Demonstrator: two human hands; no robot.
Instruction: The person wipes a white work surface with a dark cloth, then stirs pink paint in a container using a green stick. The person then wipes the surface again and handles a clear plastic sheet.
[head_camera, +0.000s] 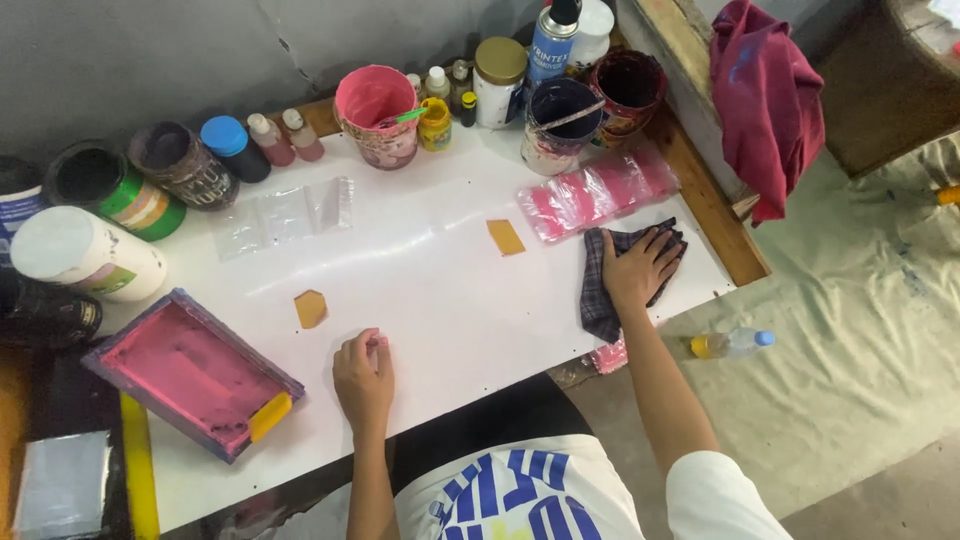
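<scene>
Right hand lies flat, fingers spread, pressing a dark checked cloth onto the white tabletop at about three o'clock, palm down as if to bear weight for wiping. Left hand rests at six o'clock, loosely curled, fingertips pinching something small and pink that is too small to identify. Pink plastic sleeves lie just beyond the cloth at one o'clock. A pink-stained framed screen with a yellow-handled scraper sits at eight o'clock, and paint pots line the far edge. The cloth's far side is hidden under the palm.
</scene>
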